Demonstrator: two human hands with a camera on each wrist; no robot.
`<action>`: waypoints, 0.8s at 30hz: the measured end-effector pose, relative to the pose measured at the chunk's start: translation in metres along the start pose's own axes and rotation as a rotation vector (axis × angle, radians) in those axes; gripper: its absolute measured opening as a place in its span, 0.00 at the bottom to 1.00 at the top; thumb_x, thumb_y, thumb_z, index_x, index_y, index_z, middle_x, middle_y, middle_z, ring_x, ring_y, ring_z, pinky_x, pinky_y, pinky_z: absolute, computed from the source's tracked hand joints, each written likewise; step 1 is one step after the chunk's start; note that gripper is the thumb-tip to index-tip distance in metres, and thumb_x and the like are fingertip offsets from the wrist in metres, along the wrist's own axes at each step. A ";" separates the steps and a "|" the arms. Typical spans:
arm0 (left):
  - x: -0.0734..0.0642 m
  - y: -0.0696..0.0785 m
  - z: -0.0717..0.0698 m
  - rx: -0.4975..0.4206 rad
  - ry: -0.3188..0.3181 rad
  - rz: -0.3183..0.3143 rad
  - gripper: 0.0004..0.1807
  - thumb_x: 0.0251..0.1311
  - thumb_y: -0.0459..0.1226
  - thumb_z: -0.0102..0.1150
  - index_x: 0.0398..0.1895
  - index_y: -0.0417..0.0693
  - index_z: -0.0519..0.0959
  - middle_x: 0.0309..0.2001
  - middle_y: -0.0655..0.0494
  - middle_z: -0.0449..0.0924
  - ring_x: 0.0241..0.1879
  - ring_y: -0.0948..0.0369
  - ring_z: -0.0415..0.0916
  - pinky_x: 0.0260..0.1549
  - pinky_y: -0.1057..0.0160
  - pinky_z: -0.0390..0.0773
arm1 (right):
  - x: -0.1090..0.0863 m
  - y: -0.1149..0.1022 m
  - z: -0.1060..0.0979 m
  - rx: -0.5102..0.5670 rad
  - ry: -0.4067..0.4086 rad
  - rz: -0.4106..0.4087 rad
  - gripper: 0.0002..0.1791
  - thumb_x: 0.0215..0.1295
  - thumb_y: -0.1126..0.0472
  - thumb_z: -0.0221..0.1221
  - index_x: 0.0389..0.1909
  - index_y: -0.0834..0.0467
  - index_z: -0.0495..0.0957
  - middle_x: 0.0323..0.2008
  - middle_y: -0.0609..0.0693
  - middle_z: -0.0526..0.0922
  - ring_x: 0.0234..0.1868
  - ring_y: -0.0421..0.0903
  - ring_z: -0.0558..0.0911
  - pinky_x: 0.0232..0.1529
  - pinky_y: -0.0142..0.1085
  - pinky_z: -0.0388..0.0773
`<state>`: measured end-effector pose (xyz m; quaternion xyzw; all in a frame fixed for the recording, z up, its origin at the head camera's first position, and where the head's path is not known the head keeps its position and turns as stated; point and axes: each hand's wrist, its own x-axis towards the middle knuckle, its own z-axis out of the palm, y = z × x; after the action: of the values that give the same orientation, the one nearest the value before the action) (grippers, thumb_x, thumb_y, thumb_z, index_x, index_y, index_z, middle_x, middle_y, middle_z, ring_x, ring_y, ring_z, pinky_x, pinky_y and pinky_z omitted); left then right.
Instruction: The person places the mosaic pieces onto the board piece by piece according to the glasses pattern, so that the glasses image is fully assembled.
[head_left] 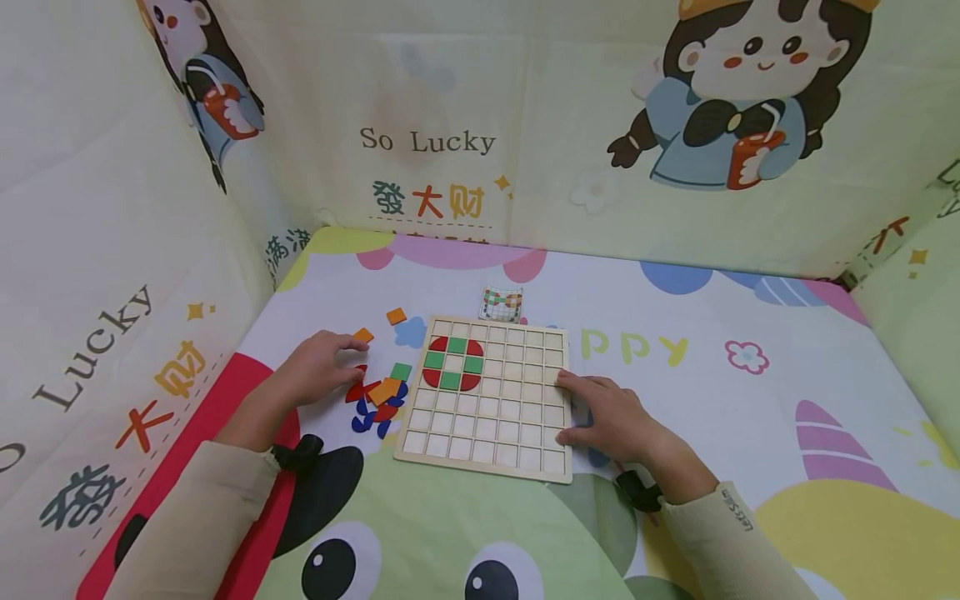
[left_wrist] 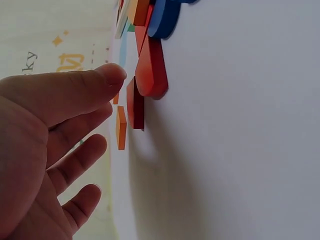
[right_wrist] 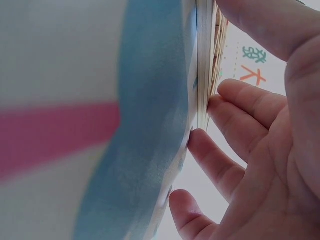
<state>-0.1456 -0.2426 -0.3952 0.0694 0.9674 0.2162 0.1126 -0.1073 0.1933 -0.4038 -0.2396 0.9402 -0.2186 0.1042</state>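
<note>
My left hand (head_left: 322, 367) hovers at the left pile, thumb and fingers apart with nothing between them. Right by its fingertips lie a red piece (left_wrist: 135, 105) and an orange piece (left_wrist: 121, 127). A wooden grid board (head_left: 517, 414) lies flat in the middle, red rounded pieces (head_left: 470, 382) and green squares (head_left: 456, 345) forming a ring in its upper-left cells. At the board's right edge rests my right hand (head_left: 611, 417), fingers and thumb spread along the side. The right wrist view has its fingertips (right_wrist: 216, 105) against the board's edge.
Blue pieces (head_left: 362, 423), another orange piece (head_left: 385, 391) and a green square (head_left: 401, 372) lie loose left of the board. A small pattern card (head_left: 501, 304) sits behind it. Printed cloth (head_left: 570, 150) walls in the table at the back and sides.
</note>
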 end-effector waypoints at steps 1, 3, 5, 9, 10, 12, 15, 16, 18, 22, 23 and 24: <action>0.001 0.000 0.000 -0.001 -0.001 -0.001 0.26 0.59 0.36 0.69 0.61 0.41 0.78 0.60 0.34 0.72 0.63 0.37 0.64 0.47 0.44 0.81 | 0.000 0.000 0.000 0.002 -0.001 0.001 0.43 0.58 0.49 0.71 0.71 0.60 0.66 0.70 0.57 0.68 0.67 0.64 0.66 0.53 0.66 0.64; 0.002 0.000 -0.001 -0.006 -0.008 -0.001 0.26 0.59 0.37 0.69 0.62 0.42 0.77 0.61 0.34 0.71 0.63 0.37 0.63 0.48 0.44 0.80 | 0.000 0.000 0.000 0.004 -0.002 0.001 0.43 0.58 0.49 0.71 0.71 0.60 0.66 0.71 0.57 0.68 0.68 0.63 0.66 0.53 0.66 0.64; 0.003 0.000 -0.002 -0.005 -0.022 -0.001 0.27 0.59 0.36 0.69 0.62 0.42 0.77 0.61 0.34 0.71 0.64 0.37 0.63 0.48 0.44 0.80 | 0.000 0.000 0.000 0.007 -0.002 0.001 0.43 0.58 0.49 0.71 0.71 0.59 0.66 0.71 0.57 0.68 0.68 0.63 0.66 0.54 0.66 0.64; 0.003 -0.001 -0.002 -0.015 -0.034 -0.018 0.26 0.57 0.34 0.70 0.61 0.40 0.78 0.60 0.35 0.72 0.63 0.37 0.63 0.45 0.46 0.82 | 0.000 0.001 0.000 0.012 -0.002 0.000 0.43 0.58 0.49 0.71 0.72 0.59 0.66 0.71 0.57 0.67 0.68 0.63 0.66 0.54 0.66 0.64; 0.003 -0.002 -0.001 -0.019 -0.033 -0.023 0.26 0.56 0.34 0.70 0.60 0.40 0.78 0.60 0.35 0.73 0.63 0.37 0.63 0.45 0.47 0.82 | 0.000 0.001 0.000 0.012 -0.003 0.002 0.43 0.58 0.49 0.71 0.72 0.59 0.66 0.71 0.57 0.67 0.68 0.63 0.65 0.54 0.66 0.63; 0.003 -0.002 -0.001 -0.028 -0.028 -0.028 0.25 0.56 0.33 0.71 0.58 0.40 0.79 0.58 0.35 0.74 0.63 0.37 0.64 0.44 0.48 0.83 | 0.000 0.001 0.000 0.010 -0.004 0.003 0.43 0.58 0.49 0.71 0.72 0.59 0.66 0.71 0.56 0.67 0.68 0.63 0.66 0.54 0.66 0.64; 0.003 -0.004 0.000 -0.036 -0.031 -0.017 0.22 0.56 0.33 0.70 0.55 0.40 0.80 0.56 0.37 0.75 0.61 0.39 0.66 0.44 0.48 0.83 | 0.000 0.001 0.001 0.004 -0.005 0.003 0.43 0.58 0.49 0.71 0.72 0.59 0.66 0.71 0.57 0.68 0.68 0.63 0.66 0.54 0.66 0.64; 0.003 -0.005 0.000 -0.037 -0.033 -0.010 0.21 0.56 0.33 0.70 0.54 0.40 0.80 0.55 0.37 0.76 0.60 0.39 0.66 0.44 0.48 0.83 | 0.000 0.000 0.001 0.003 -0.005 0.002 0.43 0.58 0.49 0.71 0.72 0.59 0.66 0.71 0.57 0.68 0.68 0.63 0.66 0.54 0.66 0.64; 0.003 -0.006 0.000 -0.036 -0.037 0.004 0.19 0.57 0.32 0.70 0.52 0.40 0.81 0.53 0.38 0.77 0.58 0.40 0.68 0.45 0.48 0.82 | 0.000 0.000 0.000 0.000 -0.003 -0.001 0.43 0.58 0.49 0.71 0.72 0.59 0.66 0.71 0.57 0.68 0.68 0.63 0.66 0.54 0.66 0.64; 0.004 -0.006 0.000 -0.026 -0.047 0.019 0.17 0.57 0.32 0.69 0.50 0.40 0.82 0.50 0.40 0.78 0.56 0.42 0.70 0.44 0.49 0.83 | 0.000 0.000 0.001 0.005 -0.004 0.003 0.43 0.58 0.50 0.71 0.72 0.59 0.66 0.71 0.57 0.68 0.68 0.63 0.66 0.54 0.66 0.64; 0.004 -0.006 0.001 -0.023 -0.049 0.018 0.17 0.57 0.32 0.69 0.50 0.40 0.82 0.50 0.40 0.78 0.55 0.42 0.70 0.44 0.50 0.83 | 0.000 0.000 0.001 0.003 -0.003 0.000 0.43 0.58 0.49 0.71 0.72 0.59 0.66 0.70 0.57 0.68 0.68 0.63 0.66 0.54 0.66 0.64; 0.005 -0.006 0.001 -0.021 -0.051 0.016 0.17 0.57 0.32 0.69 0.50 0.40 0.82 0.50 0.40 0.78 0.55 0.42 0.70 0.44 0.50 0.83 | 0.000 0.000 0.001 0.006 -0.003 0.000 0.43 0.58 0.49 0.71 0.72 0.59 0.66 0.70 0.57 0.68 0.68 0.63 0.66 0.54 0.66 0.64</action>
<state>-0.1505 -0.2469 -0.3993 0.0816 0.9613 0.2253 0.1362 -0.1068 0.1933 -0.4048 -0.2395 0.9394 -0.2209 0.1064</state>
